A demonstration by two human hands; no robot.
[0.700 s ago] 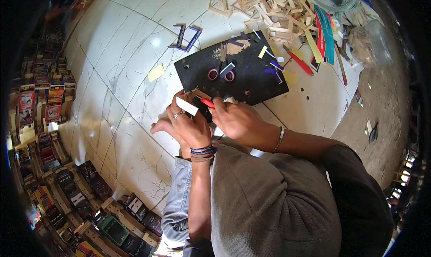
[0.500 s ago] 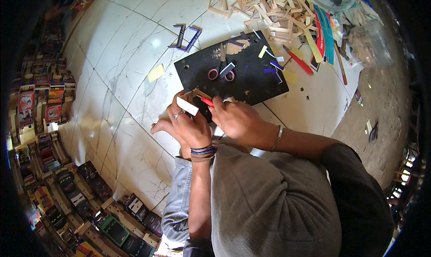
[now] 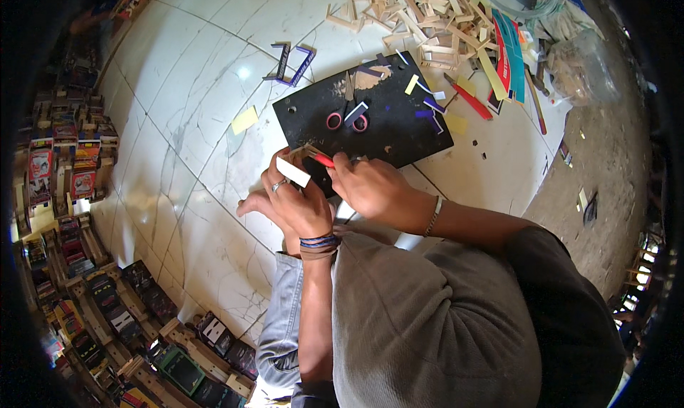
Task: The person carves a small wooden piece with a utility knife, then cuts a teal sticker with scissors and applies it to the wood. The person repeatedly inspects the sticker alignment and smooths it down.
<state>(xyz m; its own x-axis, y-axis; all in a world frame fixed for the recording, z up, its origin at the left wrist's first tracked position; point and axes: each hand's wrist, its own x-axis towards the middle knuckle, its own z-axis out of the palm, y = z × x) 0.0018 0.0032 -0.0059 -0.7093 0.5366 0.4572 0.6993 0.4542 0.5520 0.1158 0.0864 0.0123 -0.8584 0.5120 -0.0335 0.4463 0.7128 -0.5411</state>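
My left hand (image 3: 296, 207) grips a small wooden piece (image 3: 304, 151) near the front edge of a black board (image 3: 298, 130). A white rectangular strip (image 3: 293, 172) stands out over the fingers of that hand; how it joins the wood is hidden. In my closed right hand (image 3: 377, 194) is a red-handled tool (image 3: 323, 159), its tip against the wooden piece; the fingers cover much of it, so its exact kind does not show. Scissors with pink-lined loops (image 3: 333, 121) lie on the board beyond both hands, with a small dark, white-edged strip (image 3: 355, 114) across them.
Wooden offcuts and small frames (image 3: 442, 30) are heaped at the far right, near a red-handled knife (image 3: 470, 98). Two dark-blue bracket-shaped pieces (image 3: 303, 66) and a yellow slip (image 3: 244, 120) lie on the tiles. Rows of miniature wooden trucks (image 3: 107, 305) line the left side.
The whole view has shifted slightly. Both hands keep their hold, and the red-handled tool stays at the wooden piece.
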